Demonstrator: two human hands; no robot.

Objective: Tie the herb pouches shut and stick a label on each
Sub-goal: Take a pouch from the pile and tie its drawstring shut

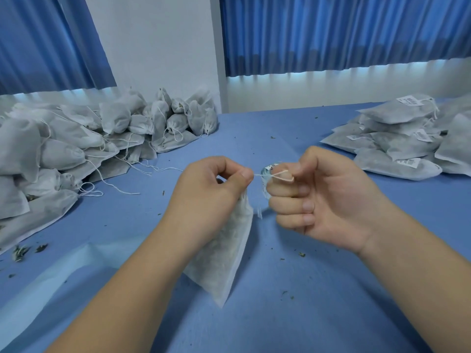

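- Two bare hands work at mid-table. The left hand (pixel 211 189) is curled, thumb and forefinger pinching the gathered neck of a herb pouch (pixel 224 253), which hangs below it with its bottom corner near or on the cloth. I cannot tell whether it touches.
- The right hand (pixel 328 197) has its fingers folded in and pinches a loop of the drawstring (pixel 276 173) at its fingertips. The cord runs taut between the two hands, probably to cinch the mouth closed against the left hand's hold.
- Tucked against the right forefinger is what looks like a small label roll (pixel 265 174), likely kept there so a sticker is ready once the knot is made. Its print is too small to read.
- The pouch is thin, pale non-woven fabric, flat and roughly rectangular, and slightly translucent, with dark herb matter showing through. The drawstring is fine white cotton-like cord.
- A loose heap of pouches (pixel 76 138) lies at far left, plump and crumpled with strings trailing. These appear to be waiting.
- A stack of flatter pouches (pixel 397 143) at far right carries white printed labels (pixel 409 100), so these seem finished.
- The blue table cover (pixel 305 314) is smooth and matte, dotted with herb crumbs (pixel 20 250). Pleated blue curtains (pixel 331 34) hang behind.
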